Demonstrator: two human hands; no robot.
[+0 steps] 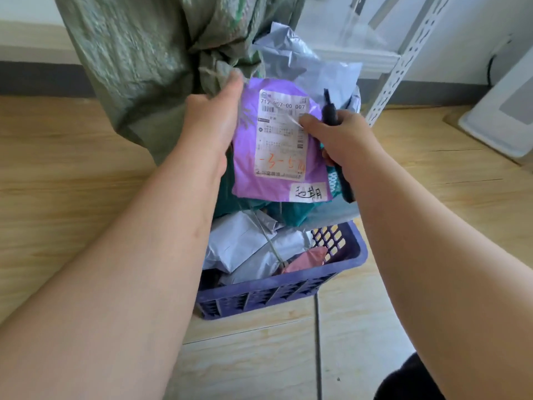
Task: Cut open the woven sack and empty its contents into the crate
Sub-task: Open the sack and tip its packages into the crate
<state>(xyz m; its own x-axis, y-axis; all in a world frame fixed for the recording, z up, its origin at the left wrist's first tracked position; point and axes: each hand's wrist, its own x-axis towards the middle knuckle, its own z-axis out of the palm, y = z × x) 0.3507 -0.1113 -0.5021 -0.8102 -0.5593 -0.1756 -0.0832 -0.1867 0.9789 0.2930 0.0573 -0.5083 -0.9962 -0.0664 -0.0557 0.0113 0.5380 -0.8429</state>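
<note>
Woven sack (pixel 138 67): green, crinkled, upended over the purple crate (pixel 277 287), mouth open, emptying step in hand; purple labelled parcel (pixel 277 145) sliding out onto grey mailers (pixel 245 249) in the crate. Left hand (pixel 213 122) fingers closed on sack mouth; right hand (pixel 337 137) fingers closed round a dark cutter (pixel 330 111), thumb on the parcel. Next, judged: lift and shake sack, blade clear

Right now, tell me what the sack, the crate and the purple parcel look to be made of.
Sack: woven plastic strips, dull green with a slight sheen; the weave texture and stiff creases show.
Crate: rigid moulded plastic, matt blue-purple; lattice holes in the walls.
Purple parcel: thin plastic film mailer, smooth and slightly glossy, probably polythene; its paper label looks matt white.
</note>
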